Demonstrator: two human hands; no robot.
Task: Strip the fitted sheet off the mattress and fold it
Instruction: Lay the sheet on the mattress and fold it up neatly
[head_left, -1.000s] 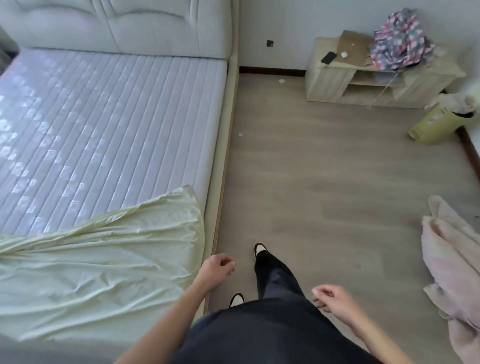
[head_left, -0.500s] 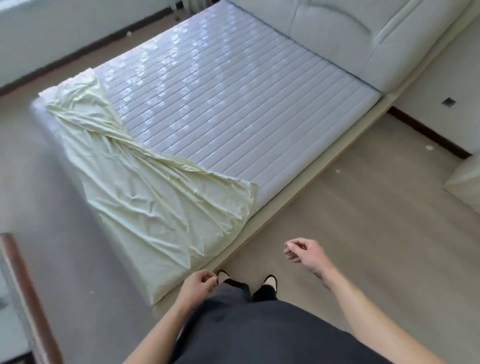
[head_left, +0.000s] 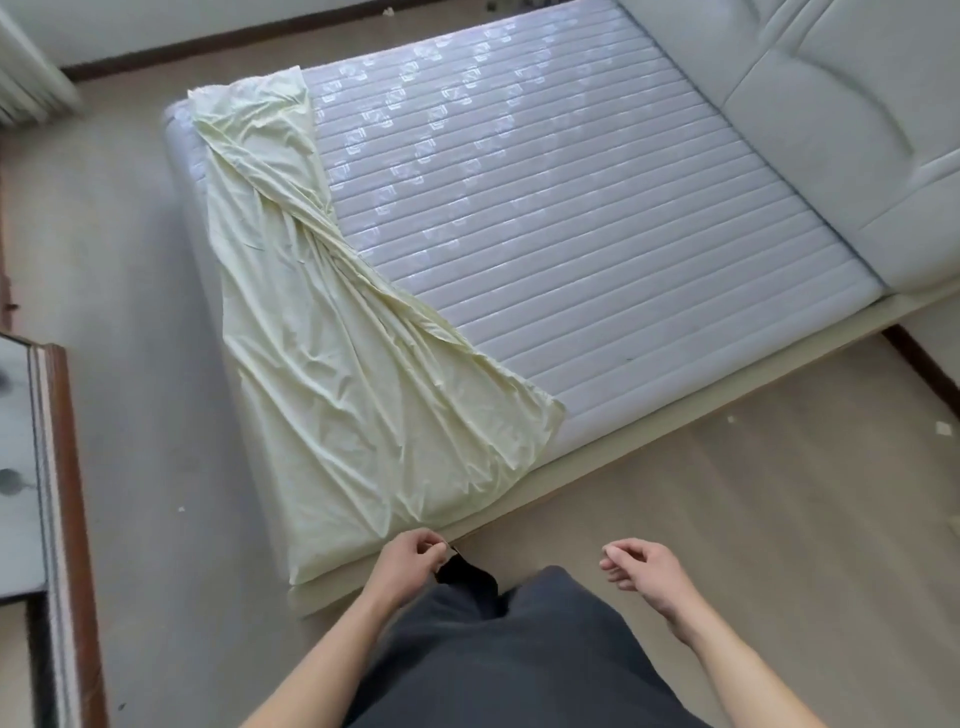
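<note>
Lengthwise, fitted sheet (head_left: 332, 374) along mattress (head_left: 571, 249) foot edge.

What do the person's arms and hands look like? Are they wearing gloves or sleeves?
No gloves and no sleeves show: the left hand and right hand are bare, and so are both forearms right to the picture's edge. No watch, ring or bracelet shows. Below is dark grey clothing.

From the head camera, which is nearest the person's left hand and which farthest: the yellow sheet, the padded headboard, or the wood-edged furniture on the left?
From the left hand:
1. Yellow sheet, just ahead, at the mattress's foot end.
2. Wood-edged furniture, off to the left.
3. Padded headboard, far upper right.
</note>
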